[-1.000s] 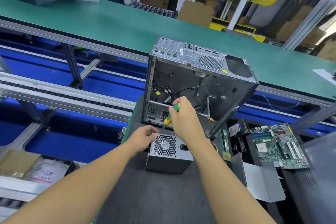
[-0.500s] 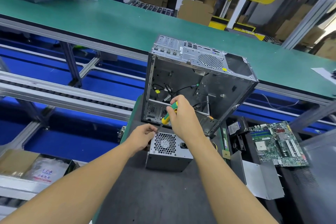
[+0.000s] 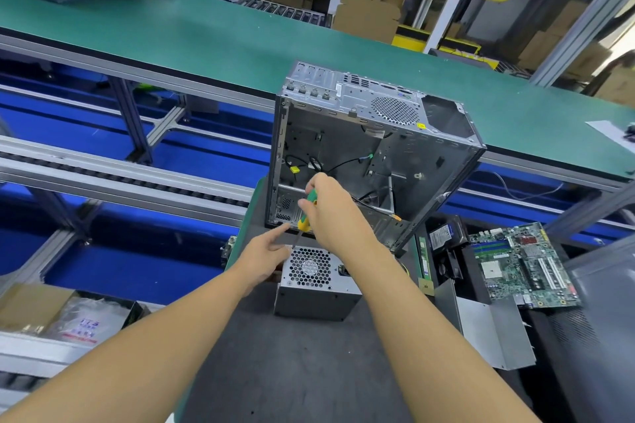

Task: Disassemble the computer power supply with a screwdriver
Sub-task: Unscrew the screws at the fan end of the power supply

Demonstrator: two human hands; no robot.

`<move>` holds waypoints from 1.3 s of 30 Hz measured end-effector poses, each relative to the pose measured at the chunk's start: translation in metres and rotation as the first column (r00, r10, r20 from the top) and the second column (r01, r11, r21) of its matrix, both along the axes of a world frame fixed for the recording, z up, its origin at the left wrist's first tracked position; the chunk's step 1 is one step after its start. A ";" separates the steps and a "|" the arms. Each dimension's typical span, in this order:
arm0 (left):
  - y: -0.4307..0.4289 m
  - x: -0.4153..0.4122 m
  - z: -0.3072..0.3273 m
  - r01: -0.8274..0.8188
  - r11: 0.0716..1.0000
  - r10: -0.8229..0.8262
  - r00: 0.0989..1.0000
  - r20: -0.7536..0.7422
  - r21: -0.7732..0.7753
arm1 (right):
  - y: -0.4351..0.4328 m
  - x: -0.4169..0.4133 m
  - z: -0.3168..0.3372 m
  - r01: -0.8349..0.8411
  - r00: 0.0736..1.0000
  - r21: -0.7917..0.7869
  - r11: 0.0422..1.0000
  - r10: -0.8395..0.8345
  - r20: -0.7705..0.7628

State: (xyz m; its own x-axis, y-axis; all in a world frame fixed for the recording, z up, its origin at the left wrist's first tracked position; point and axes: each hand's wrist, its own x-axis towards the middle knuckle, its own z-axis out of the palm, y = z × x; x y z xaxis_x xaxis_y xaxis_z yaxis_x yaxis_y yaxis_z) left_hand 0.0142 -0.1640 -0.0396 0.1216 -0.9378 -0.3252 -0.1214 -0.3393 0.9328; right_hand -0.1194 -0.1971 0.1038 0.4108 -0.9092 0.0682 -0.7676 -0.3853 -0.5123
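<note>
A grey metal power supply [image 3: 314,299] with a honeycomb fan grille stands on the dark work mat [image 3: 292,371]. My right hand [image 3: 335,213] grips a green and yellow screwdriver [image 3: 307,213], whose shaft slants down to the supply's top left corner. My left hand [image 3: 266,252] rests against the supply's left side with its index finger stretched out towards the screwdriver tip. Just behind the supply stands an opened, emptied computer case [image 3: 371,154].
A green motherboard [image 3: 522,264] lies at the right beside a hard drive [image 3: 443,235], a RAM stick [image 3: 424,259] and a grey metal panel [image 3: 491,333]. A green conveyor belt [image 3: 240,41] runs behind the case. Roller rails and a cardboard box [image 3: 37,309] are at the left.
My right hand has tilted the screwdriver and brought its tip down towards the supply's top left corner. My left index finger has stretched out from its curled hold.
</note>
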 end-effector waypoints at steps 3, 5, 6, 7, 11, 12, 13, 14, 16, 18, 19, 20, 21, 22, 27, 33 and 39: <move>0.000 0.002 0.001 0.069 0.994 -0.066 0.997 -0.039 0.082 | -0.004 0.010 0.006 -0.046 0.985 -0.030 0.999 0.040 -0.165; 0.001 0.000 0.001 0.131 0.985 -0.126 0.991 -0.045 0.111 | -0.006 0.014 0.010 -0.049 0.974 -0.043 0.998 0.038 -0.223; 0.001 -0.001 0.001 0.136 0.981 -0.132 0.990 -0.042 0.137 | -0.007 0.015 0.012 -0.053 0.969 -0.050 0.997 0.040 -0.244; 0.001 -0.002 0.002 0.130 0.978 -0.126 0.991 -0.033 0.163 | -0.008 0.016 0.013 -0.064 0.965 -0.053 0.997 0.048 -0.258; -0.003 -0.016 0.010 0.117 0.953 -0.146 0.986 0.083 0.280 | -0.009 0.020 0.014 -0.120 0.965 -0.023 0.992 0.111 -0.236; -0.003 -0.022 0.012 0.107 0.942 -0.149 0.982 0.113 0.318 | -0.009 0.021 0.015 -0.137 0.963 -0.017 0.990 0.129 -0.238; -0.001 -0.029 0.013 0.092 0.937 -0.146 0.980 0.138 0.337 | -0.009 0.021 0.015 -0.153 0.960 -0.001 0.988 0.148 -0.238; 0.001 -0.035 0.013 0.073 0.943 -0.129 0.980 0.153 0.325 | -0.009 0.021 0.016 -0.166 0.958 0.028 0.986 0.168 -0.230; 0.007 -0.045 0.008 0.028 0.962 -0.078 0.982 0.173 0.273 | -0.009 0.020 0.018 -0.185 0.961 0.101 0.977 0.202 -0.191; 0.016 -0.049 0.003 -0.003 0.973 -0.051 0.972 0.230 0.231 | -0.011 0.020 0.019 -0.179 0.965 0.123 0.976 0.199 -0.173; 0.020 -0.049 0.000 -0.013 0.979 -0.042 0.964 0.264 0.205 | -0.012 0.019 0.019 -0.167 0.967 0.097 0.981 0.182 -0.180; 0.024 -0.050 -0.002 -0.018 0.985 -0.033 0.957 0.287 0.174 | -0.012 0.018 0.018 -0.140 0.969 0.056 0.989 0.148 -0.200; 0.026 -0.050 -0.002 -0.019 0.989 -0.027 0.953 0.303 0.149 | -0.013 0.018 0.018 -0.101 0.969 0.007 0.995 0.100 -0.225; 0.027 -0.051 -0.002 -0.018 0.991 -0.026 0.948 0.318 0.134 | -0.013 0.017 0.018 -0.056 0.965 -0.036 0.998 0.045 -0.260; 0.027 -0.049 -0.001 0.008 0.992 -0.047 0.944 0.325 0.123 | -0.014 0.017 0.015 0.002 0.954 -0.113 0.994 -0.035 -0.297; 0.028 -0.047 -0.007 0.001 0.995 -0.033 0.951 0.307 0.102 | -0.019 0.012 0.027 -0.047 0.962 0.171 0.984 0.090 -0.256; 0.029 -0.047 -0.007 -0.004 0.995 -0.024 0.959 0.283 0.099 | -0.015 0.007 0.025 -0.059 0.942 0.121 0.991 0.095 -0.321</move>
State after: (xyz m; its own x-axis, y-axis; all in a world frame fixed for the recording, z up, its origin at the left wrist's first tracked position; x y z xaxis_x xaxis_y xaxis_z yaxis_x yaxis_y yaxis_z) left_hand -0.0327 -0.1347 -0.0462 0.2132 -0.9049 -0.3683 -0.3801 -0.4241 0.8220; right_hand -0.1122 -0.2123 0.1290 0.4630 -0.8682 -0.1784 -0.8696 -0.4060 -0.2811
